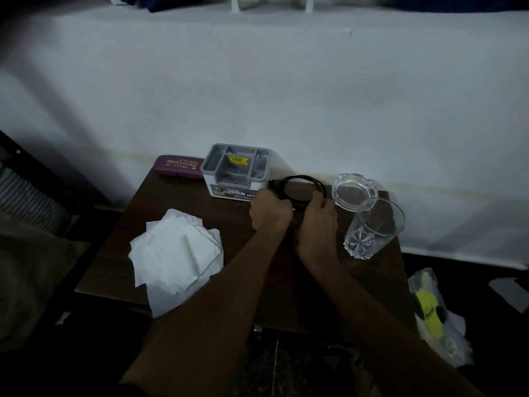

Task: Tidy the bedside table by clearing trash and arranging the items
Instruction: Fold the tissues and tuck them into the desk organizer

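Observation:
On the dark wooden bedside table (357,287), both hands hold a coiled black cable (304,179). My left hand (269,212) grips the coil's left side and my right hand (317,224) pinches its right side, close together near the table's back. Behind the left hand stands a grey plastic organiser (237,167) with a yellow price sticker. A maroon spectacle case (179,167) lies at the back left. Crumpled white tissue papers (174,253) lie on the left half, overhanging the front edge. A clear glass ashtray (353,190) and a tall clear glass tumbler (375,227) stand to the right.
A white wall rises straight behind the table. A plastic bag (435,313) with a yellow-green print lies on the floor to the right. Dark furniture and brownish fabric (31,267) sit on the left. Floor shows below the table's front edge.

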Available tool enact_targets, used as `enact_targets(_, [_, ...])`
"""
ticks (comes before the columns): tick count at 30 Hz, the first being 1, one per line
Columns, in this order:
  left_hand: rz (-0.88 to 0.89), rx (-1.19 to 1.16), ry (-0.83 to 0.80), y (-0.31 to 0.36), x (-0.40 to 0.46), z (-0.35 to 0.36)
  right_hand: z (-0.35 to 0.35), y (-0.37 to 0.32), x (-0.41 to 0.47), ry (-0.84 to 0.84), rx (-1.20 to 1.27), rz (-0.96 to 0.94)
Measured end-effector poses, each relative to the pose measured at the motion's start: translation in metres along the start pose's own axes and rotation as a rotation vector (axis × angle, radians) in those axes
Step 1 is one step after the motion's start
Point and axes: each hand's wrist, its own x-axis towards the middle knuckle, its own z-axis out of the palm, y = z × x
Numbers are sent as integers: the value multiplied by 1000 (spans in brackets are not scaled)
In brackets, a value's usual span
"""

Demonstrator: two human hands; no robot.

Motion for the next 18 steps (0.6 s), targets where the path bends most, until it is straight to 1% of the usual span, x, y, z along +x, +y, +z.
enact_targets(2, [-3, -30, 2, -3, 1, 3, 2, 0, 1, -43, -8, -8])
enact_targets(4, [34, -30, -10, -6, 0, 4, 4, 1, 4, -69, -23, -47])
enact_targets(7, [133, 15, -34, -17, -4, -6, 8, 5, 9, -74, -24, -107])
enact_targets(9, [217, 48, -45, -28, -8, -22, 6, 6, 9, -54, 21, -111])
enact_targets(11, [308, 97, -25, -39, -16, -50, 0, 4, 6, -10, 50, -100])
enact_targets(14, [389, 138, 65, -52, -26, -111, -7, -3, -5, 69, 65, -109])
enact_targets(16, [395, 152, 161, -62, -23, -160, -9, -12, -20, 82, 65, -174])
enact_targets(18, [339, 170, 207, -75, -14, -209, -3, -24, -41, 51, 68, -281])
